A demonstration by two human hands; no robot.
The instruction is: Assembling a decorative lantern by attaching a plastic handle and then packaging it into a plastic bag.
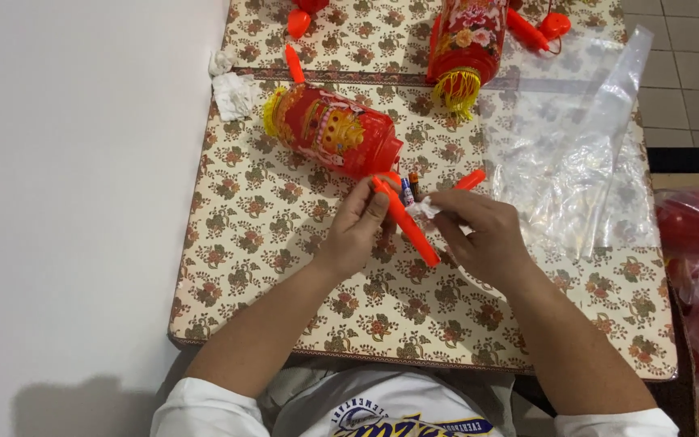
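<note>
Two hands work close together above the patterned surface [285,243]. Left hand [357,231] is clamped on an orange stick [406,222], which slants down between both hands. Right hand [483,235] pinches a small white wad [426,209] at its fingertips; what the wad is cannot be made out. Two small batteries [410,190] lie just beyond the fingertips, partly hidden. Red lantern [333,129] lies on its side beyond the left hand. Clear plastic bag [576,162] lies beyond the right hand. Second lantern [467,40] is cut off at the top edge.
</note>
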